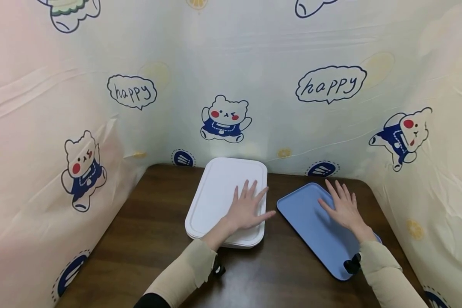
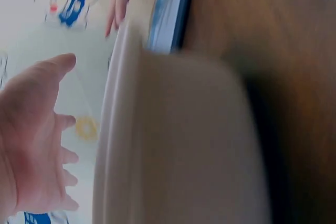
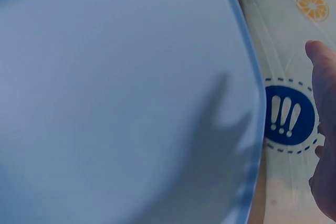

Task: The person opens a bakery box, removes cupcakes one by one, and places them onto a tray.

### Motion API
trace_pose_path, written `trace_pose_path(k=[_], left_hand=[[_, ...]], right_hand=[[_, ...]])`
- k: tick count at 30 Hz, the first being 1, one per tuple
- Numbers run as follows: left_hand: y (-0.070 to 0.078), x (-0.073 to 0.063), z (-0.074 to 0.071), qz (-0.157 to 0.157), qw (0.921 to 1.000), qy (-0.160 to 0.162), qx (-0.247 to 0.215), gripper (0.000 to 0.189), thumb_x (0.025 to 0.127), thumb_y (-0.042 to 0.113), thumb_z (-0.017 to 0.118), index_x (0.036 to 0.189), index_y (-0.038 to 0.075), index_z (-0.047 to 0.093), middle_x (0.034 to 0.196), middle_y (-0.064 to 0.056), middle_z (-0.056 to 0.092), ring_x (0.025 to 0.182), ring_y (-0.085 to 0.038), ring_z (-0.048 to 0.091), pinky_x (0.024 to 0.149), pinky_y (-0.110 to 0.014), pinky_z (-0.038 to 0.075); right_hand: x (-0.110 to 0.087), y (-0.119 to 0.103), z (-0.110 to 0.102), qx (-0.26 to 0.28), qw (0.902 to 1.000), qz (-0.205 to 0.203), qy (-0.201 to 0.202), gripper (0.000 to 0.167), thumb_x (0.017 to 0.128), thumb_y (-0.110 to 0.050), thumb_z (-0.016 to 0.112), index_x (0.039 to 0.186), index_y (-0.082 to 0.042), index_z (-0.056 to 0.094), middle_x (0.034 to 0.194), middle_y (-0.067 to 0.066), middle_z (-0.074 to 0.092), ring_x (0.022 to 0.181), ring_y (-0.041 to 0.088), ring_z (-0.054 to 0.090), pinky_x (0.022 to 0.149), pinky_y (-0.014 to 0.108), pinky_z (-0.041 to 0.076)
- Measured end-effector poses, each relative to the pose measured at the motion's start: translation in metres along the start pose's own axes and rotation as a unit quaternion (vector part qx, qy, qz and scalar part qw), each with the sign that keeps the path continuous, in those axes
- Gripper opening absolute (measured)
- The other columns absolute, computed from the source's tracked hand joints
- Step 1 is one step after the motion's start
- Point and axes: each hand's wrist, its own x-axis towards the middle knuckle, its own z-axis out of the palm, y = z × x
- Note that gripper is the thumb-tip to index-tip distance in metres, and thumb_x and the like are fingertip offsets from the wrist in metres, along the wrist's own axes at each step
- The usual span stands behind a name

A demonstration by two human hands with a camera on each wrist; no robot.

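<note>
A white rectangular box with a lid [image 1: 221, 188] stands in the middle of the table. My left hand [image 1: 245, 211] is above the lid with its fingers spread. In the left wrist view, a gap shows between that hand [image 2: 26, 135] and the lid's rim [image 2: 111, 150]; the box's side wall [image 2: 199, 140] lies below the rim. To the right, a shallow blue tray [image 1: 312, 222] lies at an angle. Over its far right part my right hand [image 1: 343, 209] is held with fingers spread, gripping nothing. Its shadow falls on the tray in the right wrist view.
The dark brown wooden table [image 1: 150, 214] lies under both things. A pale curtain [image 1: 269, 85] printed with bears and "happy" bubbles stands along the table's back and sides. The box's far end is close to the back curtain. Each wrist wears a small black device.
</note>
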Motion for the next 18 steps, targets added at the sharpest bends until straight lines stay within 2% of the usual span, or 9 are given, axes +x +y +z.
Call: trace_pose_path(k=[2, 5, 8, 10, 14, 18], left_hand=[[0.016, -0.006, 0.006, 0.027, 0.9996, -0.008, 0.008, 0.091, 0.104, 0.079, 0.045, 0.177, 0.028, 0.024, 0.186, -0.015, 0.014, 0.174, -0.043, 0.010, 0.140, -0.064, 0.015], [0.040, -0.014, 0.019, 0.062, 0.9977, -0.022, -0.012, 0.093, 0.105, 0.079, 0.045, 0.177, 0.024, 0.023, 0.187, -0.015, 0.011, 0.175, -0.039, 0.008, 0.142, -0.055, 0.017], [0.060, -0.020, 0.034, 0.083, 0.9949, -0.045, -0.036, 0.094, 0.106, 0.078, 0.044, 0.178, 0.023, 0.021, 0.187, -0.014, 0.009, 0.175, -0.036, 0.008, 0.142, -0.050, 0.019], [0.070, -0.023, 0.044, 0.094, 0.9937, -0.050, -0.033, 0.094, 0.106, 0.079, 0.043, 0.178, 0.022, 0.020, 0.187, -0.014, 0.010, 0.175, -0.035, 0.011, 0.142, -0.049, 0.022], [0.085, -0.025, 0.060, 0.105, 0.9925, -0.056, -0.027, 0.094, 0.106, 0.079, 0.041, 0.178, 0.022, 0.018, 0.187, -0.015, 0.010, 0.175, -0.034, 0.013, 0.141, -0.047, 0.027], [0.092, -0.026, 0.078, 0.093, 0.9924, -0.069, -0.040, 0.093, 0.107, 0.078, 0.040, 0.178, 0.024, 0.018, 0.187, -0.015, 0.013, 0.174, -0.037, 0.014, 0.140, -0.048, 0.028]], right_hand=[[-0.003, 0.005, 0.001, -0.001, 1.0000, 0.003, -0.006, 0.087, 0.111, -0.056, 0.056, 0.178, -0.017, 0.016, 0.180, 0.035, 0.012, 0.165, 0.063, 0.008, 0.127, 0.087, 0.006], [-0.006, 0.012, 0.004, -0.005, 0.9999, 0.008, -0.014, 0.086, 0.111, -0.058, 0.054, 0.178, -0.018, 0.017, 0.180, 0.036, 0.013, 0.164, 0.064, 0.010, 0.126, 0.088, 0.007], [-0.010, 0.021, 0.010, -0.011, 0.9995, 0.015, -0.024, 0.086, 0.111, -0.060, 0.052, 0.178, -0.018, 0.018, 0.179, 0.036, 0.014, 0.164, 0.065, 0.011, 0.125, 0.089, 0.007], [-0.013, 0.026, 0.013, -0.015, 0.9992, 0.021, -0.031, 0.087, 0.111, -0.062, 0.051, 0.178, -0.017, 0.017, 0.179, 0.037, 0.014, 0.163, 0.066, 0.011, 0.125, 0.089, 0.007], [-0.020, 0.035, 0.017, -0.021, 0.9985, 0.030, -0.040, 0.088, 0.111, -0.063, 0.051, 0.177, -0.015, 0.019, 0.177, 0.039, 0.015, 0.161, 0.068, 0.012, 0.124, 0.090, 0.009], [-0.028, 0.042, 0.022, -0.022, 0.9983, 0.028, -0.046, 0.087, 0.110, -0.060, 0.053, 0.176, -0.013, 0.021, 0.176, 0.040, 0.017, 0.161, 0.069, 0.013, 0.123, 0.090, 0.011]])
